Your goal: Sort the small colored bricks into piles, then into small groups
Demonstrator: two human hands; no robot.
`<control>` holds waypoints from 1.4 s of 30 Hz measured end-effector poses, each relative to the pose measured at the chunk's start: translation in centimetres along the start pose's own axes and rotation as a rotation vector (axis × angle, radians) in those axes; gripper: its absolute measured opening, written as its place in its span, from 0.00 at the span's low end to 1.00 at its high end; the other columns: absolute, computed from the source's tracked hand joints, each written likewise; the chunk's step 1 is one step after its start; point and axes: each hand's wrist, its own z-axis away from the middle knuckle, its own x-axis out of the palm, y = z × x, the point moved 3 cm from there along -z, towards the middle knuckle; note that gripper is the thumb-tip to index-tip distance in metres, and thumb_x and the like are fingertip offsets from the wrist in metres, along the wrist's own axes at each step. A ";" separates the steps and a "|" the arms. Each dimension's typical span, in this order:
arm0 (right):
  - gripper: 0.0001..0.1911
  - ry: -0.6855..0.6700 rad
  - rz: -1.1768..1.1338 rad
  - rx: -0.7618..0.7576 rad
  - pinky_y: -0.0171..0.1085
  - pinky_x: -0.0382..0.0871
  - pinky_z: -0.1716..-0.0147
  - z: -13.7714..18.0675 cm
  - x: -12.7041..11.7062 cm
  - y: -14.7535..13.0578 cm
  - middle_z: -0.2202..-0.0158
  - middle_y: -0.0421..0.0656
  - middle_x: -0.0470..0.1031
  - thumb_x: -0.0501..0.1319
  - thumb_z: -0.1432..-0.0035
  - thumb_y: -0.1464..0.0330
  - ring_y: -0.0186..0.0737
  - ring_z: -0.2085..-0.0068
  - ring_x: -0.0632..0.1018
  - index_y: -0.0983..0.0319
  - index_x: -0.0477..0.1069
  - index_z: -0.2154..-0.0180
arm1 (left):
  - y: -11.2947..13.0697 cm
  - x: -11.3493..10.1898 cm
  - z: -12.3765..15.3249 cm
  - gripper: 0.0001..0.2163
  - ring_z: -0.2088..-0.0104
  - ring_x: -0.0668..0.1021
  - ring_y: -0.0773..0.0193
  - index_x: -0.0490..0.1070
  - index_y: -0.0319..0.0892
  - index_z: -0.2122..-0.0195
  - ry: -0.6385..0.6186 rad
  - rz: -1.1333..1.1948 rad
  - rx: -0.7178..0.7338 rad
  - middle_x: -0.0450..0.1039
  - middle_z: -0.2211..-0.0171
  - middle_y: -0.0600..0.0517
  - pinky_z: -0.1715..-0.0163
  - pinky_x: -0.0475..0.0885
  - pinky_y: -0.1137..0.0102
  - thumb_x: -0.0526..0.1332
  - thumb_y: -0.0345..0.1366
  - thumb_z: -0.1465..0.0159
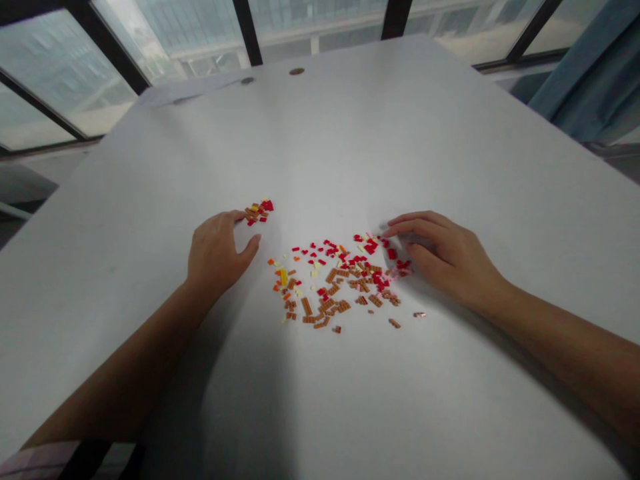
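Observation:
A scatter of tiny toy bricks (340,283), red, brown, orange, yellow and pink, lies on a white table (350,133). A small separate cluster of red and brown bricks (259,211) sits to the upper left. My left hand (217,253) rests on the table with its fingertips touching that cluster, thumb spread toward the scatter. My right hand (440,253) lies at the scatter's right edge, fingers stretched flat, tips touching red bricks (373,245). Neither hand visibly holds a piece.
Two small round holes (297,71) mark the table's far edge. Large windows with dark frames (115,60) run behind it. A blue curtain (590,73) hangs at the far right. The table's left edge (45,207) drops off.

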 end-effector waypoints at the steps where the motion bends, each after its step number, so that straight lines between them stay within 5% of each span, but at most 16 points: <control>1: 0.19 -0.002 -0.002 0.005 0.51 0.77 0.53 0.0 0.0 0.0 0.53 0.45 0.79 0.52 0.45 0.75 0.48 0.53 0.80 0.55 0.77 0.58 | 0.0 0.0 0.0 0.20 0.47 0.75 0.45 0.68 0.38 0.47 -0.002 0.005 -0.002 0.75 0.49 0.39 0.44 0.68 0.53 0.57 0.45 0.36; 31: 0.12 -0.030 -0.026 -0.024 0.51 0.78 0.57 -0.2 0.1 -0.7 0.52 0.48 0.78 0.56 0.40 0.68 0.49 0.55 0.81 0.56 0.78 0.60 | -0.1 0.0 0.0 0.20 0.46 0.75 0.46 0.66 0.41 0.45 0.000 0.015 0.013 0.74 0.48 0.41 0.43 0.68 0.54 0.58 0.43 0.36; 42: 0.19 -0.026 -0.050 -0.150 0.49 0.74 0.52 0.6 0.1 -1.2 0.50 0.42 0.78 0.52 0.39 0.71 0.46 0.53 0.79 0.49 0.80 0.61 | 0.0 0.0 0.0 0.21 0.47 0.74 0.45 0.67 0.38 0.45 -0.008 0.016 0.016 0.73 0.48 0.38 0.43 0.68 0.53 0.56 0.44 0.35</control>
